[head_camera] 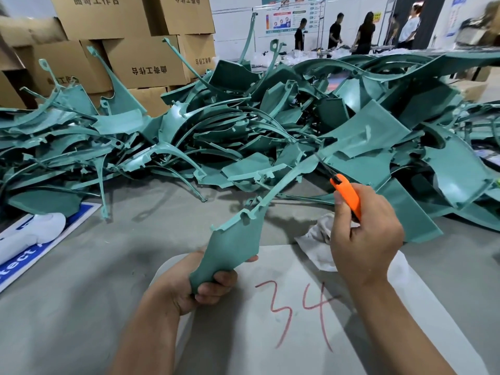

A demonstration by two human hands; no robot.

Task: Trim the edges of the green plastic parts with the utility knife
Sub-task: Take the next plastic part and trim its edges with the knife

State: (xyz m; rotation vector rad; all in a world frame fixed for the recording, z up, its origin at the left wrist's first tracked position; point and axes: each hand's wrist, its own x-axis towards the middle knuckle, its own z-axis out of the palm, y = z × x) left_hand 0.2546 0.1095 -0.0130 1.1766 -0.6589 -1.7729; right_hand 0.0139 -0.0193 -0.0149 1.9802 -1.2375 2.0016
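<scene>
Left hand (201, 284): fingers and thumb curled tight round the broad near end of a green plastic part (238, 239), held up off the counter (94, 266). From that grip, part running up and away to the right, narrowing into a thin curved strip, then widening again at its far end, beyond the right hand. Right hand (364, 239): just right of the left, a little farther out, wrapped round the orange utility knife (347, 194), thumb laid along the handle's near side. Knife pointing up and left out of the fist, dark blade (324, 165) set against the edge of the part where strip meets far panel; exact contact too small to tell.

Beyond both hands: large heap of green plastic parts (243, 125), tangled, spread across the counter from far left to far right. Under and between the wrists: white sheet (297, 320) lying flat, "34" written in red. Just behind the right hand, crumpled white cloth (319, 239) resting on the sheet's far edge. Well left of the left hand: blue and white sign (38, 249) flat on the counter, a white object (29, 234) lying on it. Farther off, behind the heap on the left, stacked cardboard boxes (140, 60) with printed characters. Far behind on the right, several people (365, 33) standing by a wall with posters (284, 14).
</scene>
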